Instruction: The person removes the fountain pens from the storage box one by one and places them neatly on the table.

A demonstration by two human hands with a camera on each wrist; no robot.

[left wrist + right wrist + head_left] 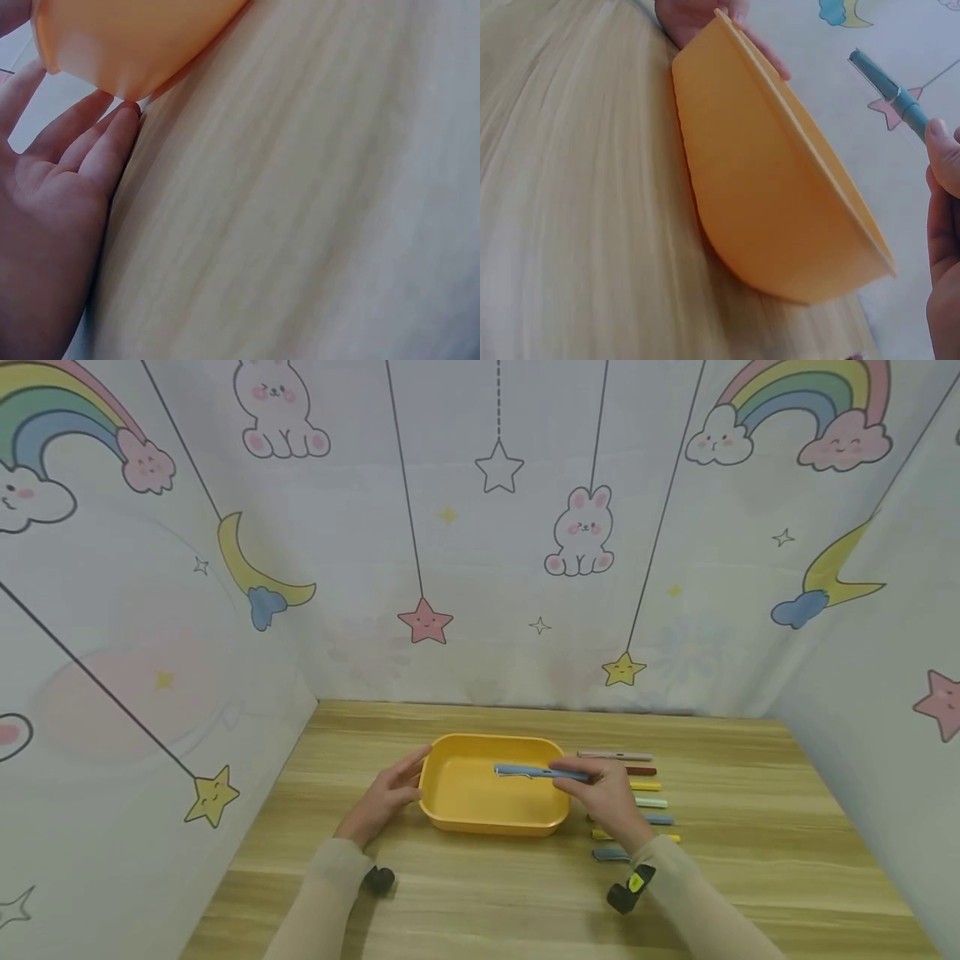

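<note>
A yellow-orange plastic tray (480, 823) with rounded corners sits on the wooden table. My left hand (384, 798) rests against its left end, fingers extended along the outer wall, as the left wrist view shows close up beside the tray (142, 45). Over the tray's right side, my right hand (603, 793) pinches a blue pen (517, 771) between thumb and fingers. The pen lies nearly level, its clipped end pointing left above the tray's inside. From the right wrist view, this pen (885, 86) stands clear above the tray rim.
To the right of the tray several pens lie in a row, among them a silver one (622, 756), a dark red one (642, 771), a light green one (652, 803) and a grey-blue one (611, 855). My right forearm partly covers the row. Patterned curtains (510, 668) enclose the table.
</note>
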